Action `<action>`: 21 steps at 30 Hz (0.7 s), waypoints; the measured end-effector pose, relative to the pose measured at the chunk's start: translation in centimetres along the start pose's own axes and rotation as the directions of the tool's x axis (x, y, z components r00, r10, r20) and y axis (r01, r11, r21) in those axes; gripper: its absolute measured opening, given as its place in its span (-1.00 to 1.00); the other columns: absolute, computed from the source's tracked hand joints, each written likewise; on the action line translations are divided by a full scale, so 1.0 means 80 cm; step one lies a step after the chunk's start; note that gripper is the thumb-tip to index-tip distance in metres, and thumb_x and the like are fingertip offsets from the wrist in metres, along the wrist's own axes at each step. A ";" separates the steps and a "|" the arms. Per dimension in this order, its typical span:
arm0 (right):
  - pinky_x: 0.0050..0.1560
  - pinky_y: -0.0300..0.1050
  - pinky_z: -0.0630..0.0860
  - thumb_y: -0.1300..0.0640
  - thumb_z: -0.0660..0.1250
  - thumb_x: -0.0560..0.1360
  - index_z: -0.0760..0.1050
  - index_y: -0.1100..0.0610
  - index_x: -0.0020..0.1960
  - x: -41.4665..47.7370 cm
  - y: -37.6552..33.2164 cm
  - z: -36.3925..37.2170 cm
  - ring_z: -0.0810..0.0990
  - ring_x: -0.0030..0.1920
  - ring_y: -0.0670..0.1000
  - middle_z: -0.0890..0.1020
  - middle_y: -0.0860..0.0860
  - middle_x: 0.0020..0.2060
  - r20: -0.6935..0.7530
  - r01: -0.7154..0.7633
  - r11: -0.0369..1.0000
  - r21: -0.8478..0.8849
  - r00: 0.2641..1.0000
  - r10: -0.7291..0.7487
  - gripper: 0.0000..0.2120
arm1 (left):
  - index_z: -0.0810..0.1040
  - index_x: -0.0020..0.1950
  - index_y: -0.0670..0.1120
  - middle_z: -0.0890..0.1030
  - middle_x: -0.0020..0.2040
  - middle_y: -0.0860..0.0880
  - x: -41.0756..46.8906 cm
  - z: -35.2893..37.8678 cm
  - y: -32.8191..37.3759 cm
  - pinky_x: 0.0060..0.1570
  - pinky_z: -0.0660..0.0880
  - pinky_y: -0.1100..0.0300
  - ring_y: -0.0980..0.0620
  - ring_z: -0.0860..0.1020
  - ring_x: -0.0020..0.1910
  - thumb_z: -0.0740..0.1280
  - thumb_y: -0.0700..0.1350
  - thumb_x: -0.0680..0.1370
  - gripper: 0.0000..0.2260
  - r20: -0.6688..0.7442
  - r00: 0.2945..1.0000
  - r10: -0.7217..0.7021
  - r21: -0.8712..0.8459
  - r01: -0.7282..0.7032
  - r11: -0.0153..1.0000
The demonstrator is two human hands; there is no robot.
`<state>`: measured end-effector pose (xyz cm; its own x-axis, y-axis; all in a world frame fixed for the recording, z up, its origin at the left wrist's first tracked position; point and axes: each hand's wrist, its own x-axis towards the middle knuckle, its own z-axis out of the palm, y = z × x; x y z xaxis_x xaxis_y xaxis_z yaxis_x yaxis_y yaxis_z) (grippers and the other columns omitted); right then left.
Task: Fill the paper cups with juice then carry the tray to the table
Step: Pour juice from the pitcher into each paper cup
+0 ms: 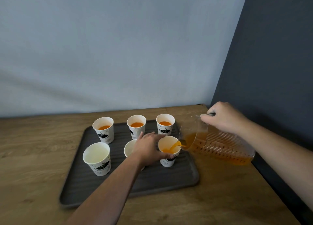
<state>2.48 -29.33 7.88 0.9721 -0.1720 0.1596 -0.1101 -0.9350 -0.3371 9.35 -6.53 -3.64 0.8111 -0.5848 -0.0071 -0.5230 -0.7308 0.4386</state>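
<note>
Juice [174, 146] is poured in an orange stream from a tilted clear pitcher [220, 145] into the front right cup [169, 163], which is stood on a dark ridged tray [152, 180]. The pitcher is gripped at its upper end by the right hand [225, 119], whose fingers [205, 118] are curled tightly round it, and its spout is held just above the cup's rim. The front right cup is held by the left hand [149, 148], with fingers and thumb wrapped round its wall. Three back cups [136, 128] are lined along the tray's far edge, each partly filled with orange juice. The front left cup [96, 158] is shown with a pale white inside, and the front middle cup [129, 148] is partly hidden behind the left hand. The tray is laid on a wooden tabletop [33, 148].
</note>
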 end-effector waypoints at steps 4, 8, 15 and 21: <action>-0.37 -0.09 0.28 -0.02 0.34 0.47 0.21 0.10 -0.53 -0.001 0.001 -0.001 0.28 -0.49 0.02 0.25 0.02 -0.57 -0.007 -0.005 1.000 -0.002 1.000 0.005 -0.50 | 0.29 0.46 0.12 0.35 0.47 0.03 0.001 0.001 0.000 0.48 -0.11 -0.06 0.07 0.14 0.52 0.38 0.32 0.36 -0.27 -0.003 1.000 -0.002 0.001 0.002 1.000; -0.37 -0.11 0.30 -0.02 0.33 0.48 0.24 0.11 -0.54 -0.001 -0.001 -0.002 0.31 -0.49 0.01 0.29 0.03 -0.56 -0.012 -0.005 1.000 -0.013 1.000 0.005 -0.51 | 0.30 0.47 0.11 0.35 0.47 0.03 0.001 0.001 0.000 0.48 -0.11 -0.07 0.06 0.14 0.52 0.39 0.31 0.36 -0.27 -0.002 1.000 -0.001 0.006 0.001 1.000; -0.37 -0.08 0.31 -0.05 0.33 0.46 0.26 0.11 -0.53 0.000 0.001 -0.003 0.33 -0.48 0.03 0.30 0.04 -0.55 -0.019 0.004 1.000 -0.025 1.000 -0.005 -0.52 | 0.30 0.46 0.10 0.35 0.47 0.05 0.001 0.000 -0.001 0.48 -0.11 -0.07 0.06 0.12 0.53 0.38 0.31 0.37 -0.28 -0.008 1.000 0.007 0.017 -0.007 1.000; -0.38 -0.10 0.30 -0.03 0.33 0.46 0.29 0.11 -0.53 0.001 0.000 -0.003 0.34 -0.48 0.02 0.32 0.05 -0.54 -0.022 0.010 0.999 -0.045 1.000 -0.011 -0.53 | 0.29 0.47 0.11 0.33 0.48 0.05 0.000 0.000 0.000 0.48 -0.13 -0.10 0.05 0.11 0.53 0.38 0.31 0.37 -0.28 0.000 1.000 0.001 0.012 -0.001 1.000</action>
<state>2.51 -29.42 8.08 0.9685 -0.1684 0.1835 -0.1095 -0.9497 -0.2935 9.36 -6.57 -3.61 0.8107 -0.5854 -0.0071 -0.5267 -0.7347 0.4276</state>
